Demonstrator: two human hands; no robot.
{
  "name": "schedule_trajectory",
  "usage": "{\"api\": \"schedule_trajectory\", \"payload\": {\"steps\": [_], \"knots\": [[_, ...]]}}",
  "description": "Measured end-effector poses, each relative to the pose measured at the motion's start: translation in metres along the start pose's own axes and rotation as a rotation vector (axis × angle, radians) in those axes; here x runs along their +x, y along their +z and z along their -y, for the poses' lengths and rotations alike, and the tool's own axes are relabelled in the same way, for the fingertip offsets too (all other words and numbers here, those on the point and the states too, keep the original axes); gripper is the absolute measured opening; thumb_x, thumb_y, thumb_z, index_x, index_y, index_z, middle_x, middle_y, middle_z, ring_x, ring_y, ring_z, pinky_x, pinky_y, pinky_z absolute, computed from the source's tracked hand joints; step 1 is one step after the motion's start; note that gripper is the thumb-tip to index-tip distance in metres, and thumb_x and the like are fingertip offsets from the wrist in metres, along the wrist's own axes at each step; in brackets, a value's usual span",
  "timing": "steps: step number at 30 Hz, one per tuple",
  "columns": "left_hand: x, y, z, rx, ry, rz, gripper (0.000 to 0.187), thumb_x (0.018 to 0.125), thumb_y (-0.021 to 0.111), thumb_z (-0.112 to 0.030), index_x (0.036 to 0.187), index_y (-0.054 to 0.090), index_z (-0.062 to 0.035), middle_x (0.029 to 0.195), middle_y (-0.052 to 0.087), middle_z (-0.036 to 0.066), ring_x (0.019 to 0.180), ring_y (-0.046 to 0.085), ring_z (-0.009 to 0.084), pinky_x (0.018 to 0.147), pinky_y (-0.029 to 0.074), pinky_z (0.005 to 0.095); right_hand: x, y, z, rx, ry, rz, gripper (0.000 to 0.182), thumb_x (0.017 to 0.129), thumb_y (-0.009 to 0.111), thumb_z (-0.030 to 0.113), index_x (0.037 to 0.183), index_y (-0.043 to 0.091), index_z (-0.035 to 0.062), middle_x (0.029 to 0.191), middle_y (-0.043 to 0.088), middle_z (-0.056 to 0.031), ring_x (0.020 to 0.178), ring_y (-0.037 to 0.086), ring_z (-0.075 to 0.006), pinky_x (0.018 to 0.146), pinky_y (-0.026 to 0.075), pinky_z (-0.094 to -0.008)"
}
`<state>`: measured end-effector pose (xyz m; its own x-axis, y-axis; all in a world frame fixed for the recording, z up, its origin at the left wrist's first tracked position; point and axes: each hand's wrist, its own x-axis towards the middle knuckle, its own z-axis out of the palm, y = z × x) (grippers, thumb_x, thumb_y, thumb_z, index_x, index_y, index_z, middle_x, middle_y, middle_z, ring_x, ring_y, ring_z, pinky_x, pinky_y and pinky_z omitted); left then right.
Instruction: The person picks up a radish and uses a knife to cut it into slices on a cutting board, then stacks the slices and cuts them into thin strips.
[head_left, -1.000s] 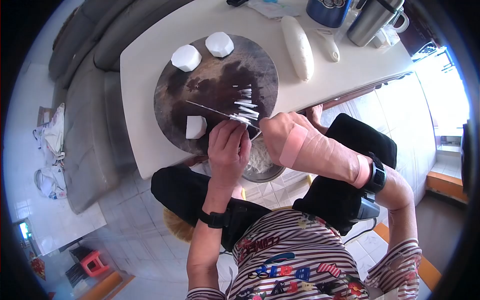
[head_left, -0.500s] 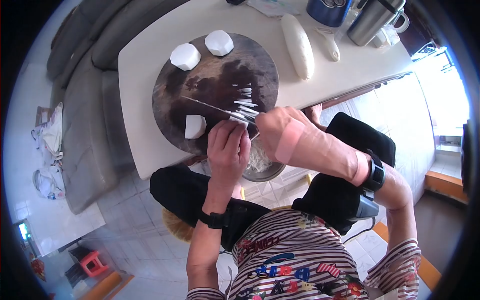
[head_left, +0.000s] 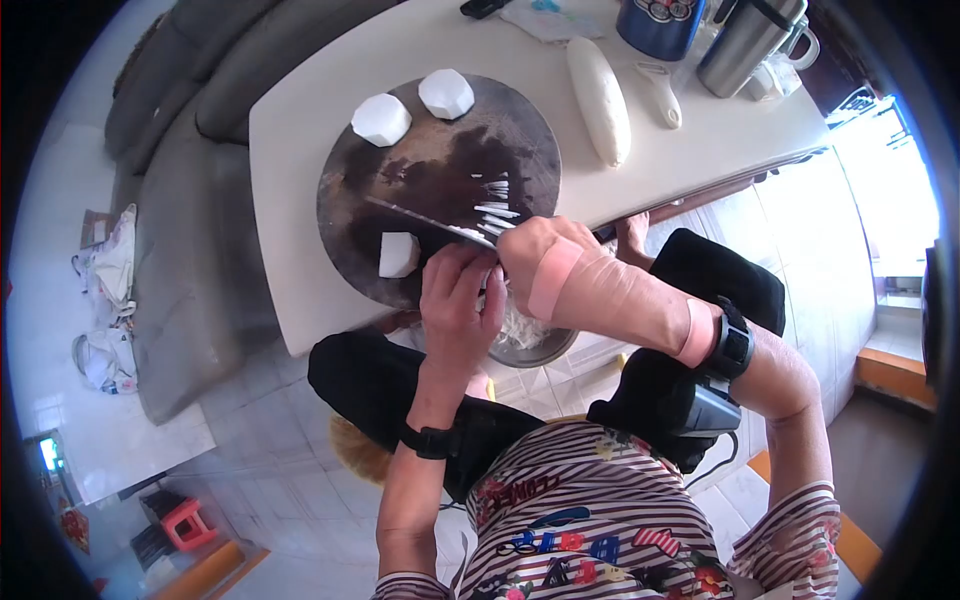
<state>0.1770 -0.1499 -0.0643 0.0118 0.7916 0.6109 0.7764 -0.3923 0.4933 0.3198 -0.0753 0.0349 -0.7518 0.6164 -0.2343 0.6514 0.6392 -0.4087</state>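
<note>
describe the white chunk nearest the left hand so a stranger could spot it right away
Start at the round dark cutting board on the pale table. Near its front edge, beside the left hand, lies a white chunk. Unlike the two chunks at the far rim, it sits alone below the knife.

striped long-sleeved top with colourful lettering, black trousers, black wristbands, pink bandage wrap (right forearm (head_left: pixel 620 305))

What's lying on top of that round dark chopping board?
On the chopping board lie three white chunks, cut white strips and the knife. The left hand and right hand cover whatever is being sliced.
</note>
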Motion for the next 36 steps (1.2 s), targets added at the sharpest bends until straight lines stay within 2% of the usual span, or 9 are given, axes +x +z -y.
{"api": "schedule_trajectory", "payload": {"steps": [2, 9, 11, 16, 19, 22, 24, 30, 36], "knots": [[0.001, -0.010, -0.006, 0.051, 0.001, -0.071, 0.029, 0.069, 0.071, 0.004, 0.098, 0.066, 0.0007, 0.099, 0.062, 0.013, 0.096, 0.060, 0.0324, 0.083, 0.049, 0.0404, 0.001, 0.008, -0.004, 0.064, 0.038, -0.100, 0.013, 0.073, 0.063, 0.010, 0.073, 0.068, -0.0020, 0.071, 0.065, -0.0232, 0.073, 0.068, -0.0374, 0.065, 0.056, -0.0412], [0.016, -0.037, 0.018, 0.429, -0.171, -0.210, 0.044, 0.075, 0.074, 0.000, 0.117, 0.063, -0.0043, 0.107, 0.065, 0.014, 0.100, 0.062, 0.0330, 0.088, 0.050, 0.0389, 0.015, 0.013, -0.018, -0.015, 0.034, 0.024, 0.016, 0.076, 0.063, 0.014, 0.075, 0.069, -0.0010, 0.072, 0.065, -0.0208, 0.073, 0.068, -0.0364, 0.067, 0.055, -0.0416], [0.012, -0.037, 0.034, 0.146, -0.327, -0.148, 0.040, 0.077, 0.071, 0.000, 0.116, 0.063, -0.0034, 0.109, 0.064, 0.016, 0.101, 0.062, 0.0331, 0.088, 0.050, 0.0392, 0.016, 0.021, -0.032, -0.270, -0.277, 0.040, 0.018, 0.077, 0.061, 0.015, 0.075, 0.069, -0.0012, 0.074, 0.065, -0.0208, 0.076, 0.068, -0.0335, 0.068, 0.055, -0.0417], [0.021, -0.046, 0.047, 0.257, -0.344, -0.185, 0.036, 0.080, 0.067, 0.002, 0.116, 0.063, -0.0024, 0.110, 0.064, 0.016, 0.102, 0.063, 0.0331, 0.089, 0.049, 0.0395, 0.016, 0.023, -0.033, 0.040, -0.027, -0.051, 0.018, 0.078, 0.061, 0.015, 0.072, 0.067, -0.0009, 0.073, 0.064, -0.0223, 0.078, 0.068, -0.0344, 0.068, 0.054, -0.0429], [0.020, -0.045, 0.036, 0.390, -0.100, -0.289, 0.033, 0.079, 0.068, 0.002, 0.112, 0.065, -0.0008, 0.109, 0.065, 0.015, 0.101, 0.062, 0.0333, 0.089, 0.050, 0.0408, 0.018, 0.029, -0.037, 0.113, -0.011, -0.092, 0.017, 0.078, 0.062, 0.014, 0.072, 0.065, -0.0021, 0.071, 0.062, -0.0235, 0.075, 0.067, -0.0368, 0.066, 0.053, -0.0433], [0.004, -0.033, 0.014, 0.244, 0.083, -0.049, 0.026, 0.076, 0.069, 0.005, 0.102, 0.067, 0.0012, 0.105, 0.065, 0.015, 0.101, 0.061, 0.0315, 0.088, 0.050, 0.0407, 0.010, 0.021, -0.027, 0.053, 0.009, -0.104, 0.017, 0.078, 0.063, 0.014, 0.072, 0.066, -0.0019, 0.073, 0.064, -0.0232, 0.077, 0.067, -0.0382, 0.070, 0.054, -0.0420], [-0.004, -0.024, 0.006, 0.176, 0.106, 0.043, 0.025, 0.077, 0.067, 0.004, 0.102, 0.067, 0.0009, 0.106, 0.064, 0.014, 0.100, 0.061, 0.0320, 0.086, 0.051, 0.0405, 0.000, 0.012, -0.017, 0.049, 0.090, -0.118, 0.017, 0.077, 0.064, 0.015, 0.073, 0.068, -0.0007, 0.077, 0.066, -0.0222, 0.081, 0.068, -0.0383, 0.074, 0.055, -0.0404], [-0.010, -0.012, 0.013, 0.102, 0.121, 0.080, 0.023, 0.079, 0.067, 0.002, 0.102, 0.067, 0.0005, 0.106, 0.064, 0.012, 0.100, 0.060, 0.0321, 0.086, 0.050, 0.0407, -0.023, 0.017, -0.015, -0.001, -0.119, -0.279, 0.008, 0.065, 0.064, 0.004, 0.067, 0.065, -0.0032, 0.066, 0.063, -0.0222, 0.065, 0.067, -0.0373, 0.056, 0.054, -0.0417], [-0.012, -0.012, 0.017, 0.135, 0.133, 0.110, 0.025, 0.077, 0.069, -0.002, 0.102, 0.066, -0.0001, 0.106, 0.062, 0.012, 0.101, 0.057, 0.0313, 0.085, 0.047, 0.0429, -0.035, 0.016, -0.007, -0.004, -0.090, -0.151, 0.007, 0.065, 0.064, 0.002, 0.070, 0.065, -0.0038, 0.069, 0.064, -0.0222, 0.067, 0.068, -0.0359, 0.058, 0.055, -0.0397]]}}
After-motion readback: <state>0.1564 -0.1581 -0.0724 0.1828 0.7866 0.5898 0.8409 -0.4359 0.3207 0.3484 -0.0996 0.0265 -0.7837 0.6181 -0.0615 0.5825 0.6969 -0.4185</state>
